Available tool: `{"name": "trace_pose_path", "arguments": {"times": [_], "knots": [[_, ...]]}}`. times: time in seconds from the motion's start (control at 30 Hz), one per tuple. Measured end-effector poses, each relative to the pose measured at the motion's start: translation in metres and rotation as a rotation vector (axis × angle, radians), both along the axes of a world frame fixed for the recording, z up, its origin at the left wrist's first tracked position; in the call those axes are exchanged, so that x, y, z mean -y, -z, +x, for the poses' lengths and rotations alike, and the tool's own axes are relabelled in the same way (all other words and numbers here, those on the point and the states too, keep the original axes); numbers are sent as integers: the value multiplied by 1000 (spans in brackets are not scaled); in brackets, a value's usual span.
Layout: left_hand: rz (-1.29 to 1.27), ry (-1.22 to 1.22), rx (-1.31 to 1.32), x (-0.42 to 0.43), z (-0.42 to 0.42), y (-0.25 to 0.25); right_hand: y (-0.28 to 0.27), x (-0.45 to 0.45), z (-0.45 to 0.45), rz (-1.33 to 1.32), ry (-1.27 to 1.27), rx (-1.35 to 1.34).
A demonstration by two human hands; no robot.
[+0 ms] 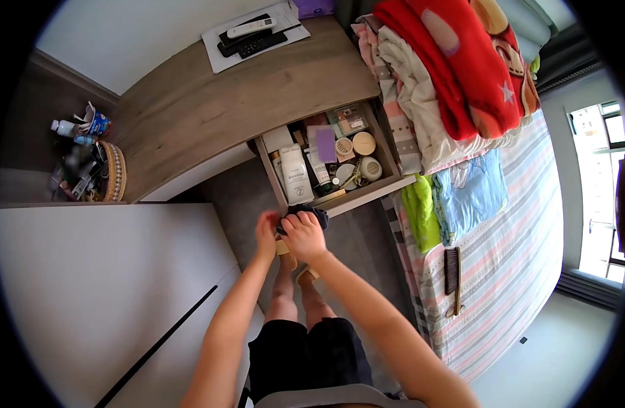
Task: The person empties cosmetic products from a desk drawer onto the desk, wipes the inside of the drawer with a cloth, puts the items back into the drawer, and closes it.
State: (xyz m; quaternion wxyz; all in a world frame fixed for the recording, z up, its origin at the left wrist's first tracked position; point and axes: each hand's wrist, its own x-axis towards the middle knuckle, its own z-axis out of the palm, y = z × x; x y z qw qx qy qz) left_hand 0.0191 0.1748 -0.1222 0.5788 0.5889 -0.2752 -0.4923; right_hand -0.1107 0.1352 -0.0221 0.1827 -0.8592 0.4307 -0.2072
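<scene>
Grey top (339,396) nearest; forearms (225,309) extended, converging. Right hand (304,234), back upward, appears clamped on a dark bundle (318,215) at the open drawer's front (367,194). Left hand (265,234) beside it, blurred; grip cannot be told. Step, as judged: bundle handling; next move calls for steady hold.

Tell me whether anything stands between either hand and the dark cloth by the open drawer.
Nothing visible does. The right hand is curled over the dark cloth at the front of the drawer. The left hand is close beside it, with no object seen between; whether it touches the cloth is unclear.
</scene>
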Motion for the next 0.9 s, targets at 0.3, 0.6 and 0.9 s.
{"name": "trace_pose_path", "arguments": {"times": [0.3, 0.6, 0.9], "knots": [[108, -279, -52, -42, -10, -15, -8, 115, -183, -113, 409, -354], [149, -72, -40, 21, -11, -66, -7, 57, -54, 73, 176, -200], [331, 47, -710, 82, 49, -113, -54, 45, 33, 318, -119, 542]]}}
